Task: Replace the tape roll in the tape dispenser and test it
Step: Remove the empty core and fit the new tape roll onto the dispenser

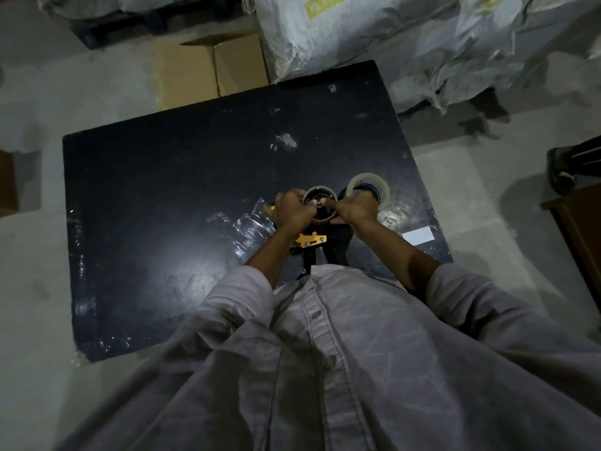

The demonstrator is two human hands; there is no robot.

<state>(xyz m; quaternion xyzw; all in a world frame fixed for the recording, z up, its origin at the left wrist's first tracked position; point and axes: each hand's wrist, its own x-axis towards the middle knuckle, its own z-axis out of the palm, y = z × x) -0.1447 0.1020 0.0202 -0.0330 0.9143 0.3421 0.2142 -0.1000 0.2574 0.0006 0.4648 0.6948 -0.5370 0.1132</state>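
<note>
A yellow and black tape dispenser (310, 239) is held over the black table (169, 196), its handle pointing toward my body. A nearly spent tape roll (320, 194) sits on its hub. My left hand (292, 211) grips the dispenser and the roll's left side. My right hand (356, 206) holds the roll's right side, with a finger pressed at the hub centre. A fuller clear tape roll (369, 187) lies flat on the table just beyond my right hand.
Crumpled clear tape (250, 227) lies on the table left of the dispenser. A white label (419, 236) sits near the right edge. Cardboard boxes (211, 71) and plastic sacks (390, 37) stand behind the table. A brown cabinet (579, 236) is at right.
</note>
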